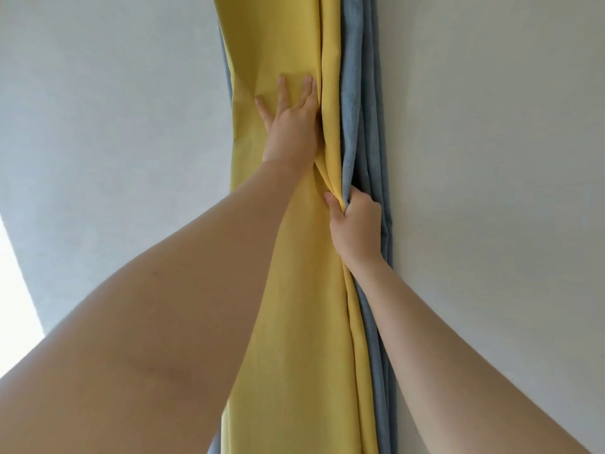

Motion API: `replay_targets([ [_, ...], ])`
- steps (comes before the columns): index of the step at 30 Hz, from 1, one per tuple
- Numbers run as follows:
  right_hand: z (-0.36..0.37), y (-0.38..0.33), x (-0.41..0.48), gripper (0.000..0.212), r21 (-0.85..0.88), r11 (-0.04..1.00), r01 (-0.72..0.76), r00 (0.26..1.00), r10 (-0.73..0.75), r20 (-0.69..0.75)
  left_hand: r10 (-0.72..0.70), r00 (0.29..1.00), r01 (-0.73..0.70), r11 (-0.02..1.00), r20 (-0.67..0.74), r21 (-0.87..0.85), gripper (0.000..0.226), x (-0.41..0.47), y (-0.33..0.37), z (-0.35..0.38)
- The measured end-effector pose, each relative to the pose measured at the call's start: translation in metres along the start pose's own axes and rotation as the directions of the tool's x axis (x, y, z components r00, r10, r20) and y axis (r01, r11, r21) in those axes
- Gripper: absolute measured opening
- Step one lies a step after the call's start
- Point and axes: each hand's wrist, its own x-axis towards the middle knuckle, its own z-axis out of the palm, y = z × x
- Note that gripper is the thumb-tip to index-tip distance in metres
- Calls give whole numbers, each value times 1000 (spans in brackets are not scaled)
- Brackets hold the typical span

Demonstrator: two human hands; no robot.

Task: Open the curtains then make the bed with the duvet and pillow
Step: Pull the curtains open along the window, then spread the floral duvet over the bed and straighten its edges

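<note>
Yellow cloth with blue behind it, the curtain (294, 290) hangs bunched against the wall (491, 126); my left hand (291, 126) lies flat on it with fingers (281, 90) spread, while my right hand (357, 224) has its fingers curled tight, pinching a fold at the blue edge. To finish this step well, I judge I should keep that pinch firm and use the flat palm to press the folds toward the wall in one even sweep, so none springs loose. The bundle's long axis runs top to bottom of my view, narrowest near my hands.
</note>
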Motion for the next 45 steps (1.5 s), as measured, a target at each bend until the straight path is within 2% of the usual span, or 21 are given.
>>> replay_targets([
  [5, -7, -11, -5, 23, 78, 989, -123, 984, 112, 139, 5, 994, -1, 999, 108, -38, 51, -29, -12, -15],
  [9, -15, -20, -20, 20, 169, 953, -251, 953, 212, 217, -11, 983, 22, 998, 182, -61, 59, -78, -20, -17],
  [13, -20, -38, -49, 20, 171, 957, -234, 961, 201, 192, -33, 990, 43, 997, 133, -66, 64, -125, -24, -35],
  [18, -35, -76, -87, 42, 145, 973, -182, 979, 166, 116, 8, 999, -5, 997, 46, -76, 59, -186, -29, -73],
  [21, -46, -98, -117, 49, 142, 969, -200, 978, 188, 96, 66, 996, -61, 995, 66, -78, 58, -227, -31, -94],
  [25, -67, -116, -157, 55, 15, 968, -251, 961, 248, 122, 149, 985, -128, 969, 89, -209, 53, -272, -31, -119],
  [28, -90, -127, -191, 58, -72, 952, -298, 944, 305, 123, 170, 979, -114, 914, 111, -390, 49, -306, -26, -138],
  [32, -123, -142, -235, 57, -164, 920, -357, 912, 381, 153, 151, 974, -26, 817, 170, -576, 40, -347, -11, -163],
  [37, -180, -156, -281, 38, -245, 877, -414, 864, 464, 198, 165, 966, 30, 694, 199, -719, 28, -392, 25, -195],
  [41, -235, -155, -314, 22, -392, 802, -450, 798, 559, 227, 238, 955, -7, 612, 176, -791, 21, -423, 63, -214],
  [45, -311, -161, -365, 13, -535, 718, -446, 769, 613, 182, 316, 894, 117, 522, 318, -845, 20, -467, 119, -226],
])
